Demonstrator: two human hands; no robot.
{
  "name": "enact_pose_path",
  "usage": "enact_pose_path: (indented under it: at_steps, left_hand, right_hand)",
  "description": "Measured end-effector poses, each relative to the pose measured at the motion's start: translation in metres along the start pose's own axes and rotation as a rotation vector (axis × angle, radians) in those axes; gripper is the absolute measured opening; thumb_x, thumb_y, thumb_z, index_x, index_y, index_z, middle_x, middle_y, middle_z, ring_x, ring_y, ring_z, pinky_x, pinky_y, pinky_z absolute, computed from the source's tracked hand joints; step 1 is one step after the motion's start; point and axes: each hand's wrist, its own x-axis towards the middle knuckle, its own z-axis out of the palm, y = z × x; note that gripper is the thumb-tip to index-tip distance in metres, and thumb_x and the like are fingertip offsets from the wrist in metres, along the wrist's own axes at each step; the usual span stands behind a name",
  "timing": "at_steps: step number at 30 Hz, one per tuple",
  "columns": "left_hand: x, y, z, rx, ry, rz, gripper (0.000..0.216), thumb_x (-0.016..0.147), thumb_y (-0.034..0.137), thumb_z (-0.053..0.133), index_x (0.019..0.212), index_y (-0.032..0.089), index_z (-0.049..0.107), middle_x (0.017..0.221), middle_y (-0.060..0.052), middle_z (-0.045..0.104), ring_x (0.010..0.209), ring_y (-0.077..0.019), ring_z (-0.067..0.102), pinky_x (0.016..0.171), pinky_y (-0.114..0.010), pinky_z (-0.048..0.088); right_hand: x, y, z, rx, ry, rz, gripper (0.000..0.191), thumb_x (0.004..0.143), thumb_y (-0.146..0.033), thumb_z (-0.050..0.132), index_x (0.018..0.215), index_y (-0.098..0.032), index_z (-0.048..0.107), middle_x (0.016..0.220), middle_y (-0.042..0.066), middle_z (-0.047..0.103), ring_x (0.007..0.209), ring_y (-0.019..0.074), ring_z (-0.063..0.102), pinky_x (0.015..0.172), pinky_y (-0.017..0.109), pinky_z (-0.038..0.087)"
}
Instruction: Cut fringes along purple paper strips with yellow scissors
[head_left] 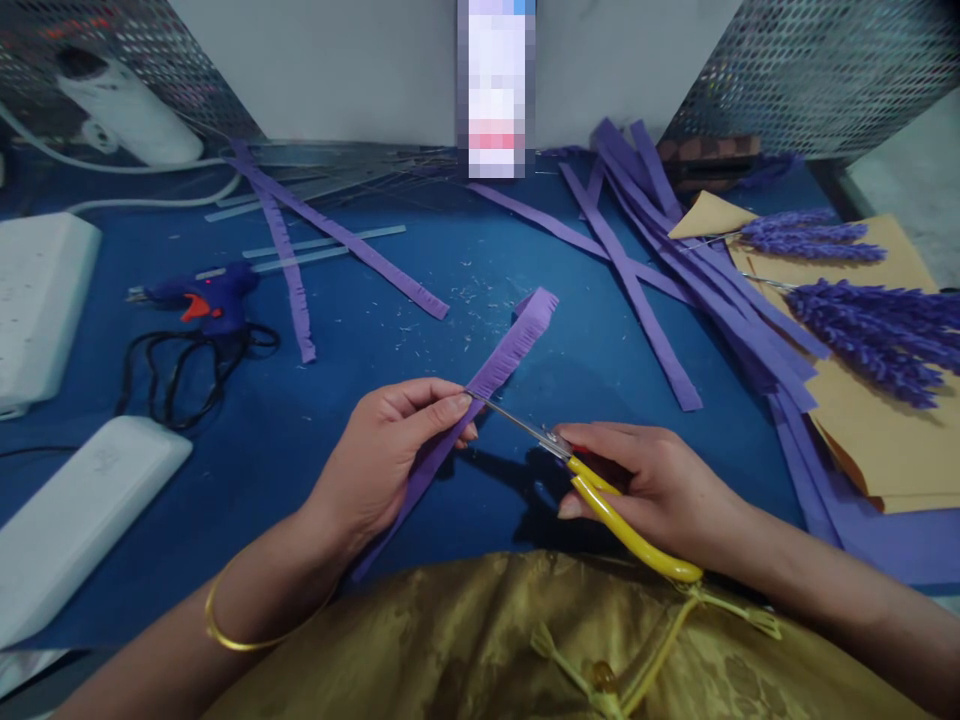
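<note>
Tabletop [360,345], blue, strewn with pale clippings [469,268], backed by metal mesh [847,60].
Left hand [390,450] pinches a fringed purple strip [517,340]; right hand [667,480] wraps its fingers round yellow-handled scissors [637,540].

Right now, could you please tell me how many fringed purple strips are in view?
3: one fringed strip in the left hand, a shorter strip right of the glue gun, and a longer strip slanting beyond it. More may be hidden in the strip pile.
</note>
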Motion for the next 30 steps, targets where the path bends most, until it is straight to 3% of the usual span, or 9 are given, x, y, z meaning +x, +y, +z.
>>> enact_pose_path:
  at_steps: [3, 11, 30]
  left_hand:
    - [-0.0005, 0.0015, 0.0008, -0.014, 0.007, -0.006, 0.010, 0.076, 0.023, 0.078, 0.068, 0.019, 0.076, 0.061, 0.002, 0.070, 0.058, -0.0071, 0.060, 0.059, -0.015, 0.046]
    - [0.0013, -0.0034, -0.0025, 0.015, 0.033, -0.018, 0.009, 0.073, 0.028, 0.083, 0.076, 0.021, 0.078, 0.069, 0.000, 0.075, 0.062, -0.0098, 0.064, 0.062, -0.018, 0.050]
    - [0.0000, -0.0026, -0.0006, 0.061, 0.049, 0.035, 0.005, 0.075, 0.027, 0.081, 0.075, 0.022, 0.079, 0.067, 0.001, 0.074, 0.063, -0.0101, 0.064, 0.064, -0.018, 0.049]
  right_hand:
    - [0.0003, -0.0005, 0.0004, 0.047, -0.017, 0.014, 0.037, 0.092, -0.054, 0.064, 0.094, -0.018, 0.069, 0.080, 0.002, 0.067, 0.067, 0.0142, 0.058, 0.061, 0.023, 0.044]
    - [0.0016, -0.0012, 0.0007, -0.034, 0.030, 0.020, 0.042, 0.093, -0.056, 0.061, 0.104, -0.017, 0.070, 0.080, 0.004, 0.069, 0.066, 0.0159, 0.060, 0.061, 0.025, 0.045]
    - [-0.0013, -0.0002, 0.0009, -0.147, 0.061, 0.017, 0.055, 0.089, -0.062, 0.063, 0.120, -0.017, 0.067, 0.078, 0.003, 0.064, 0.063, 0.0160, 0.056, 0.058, 0.027, 0.039]
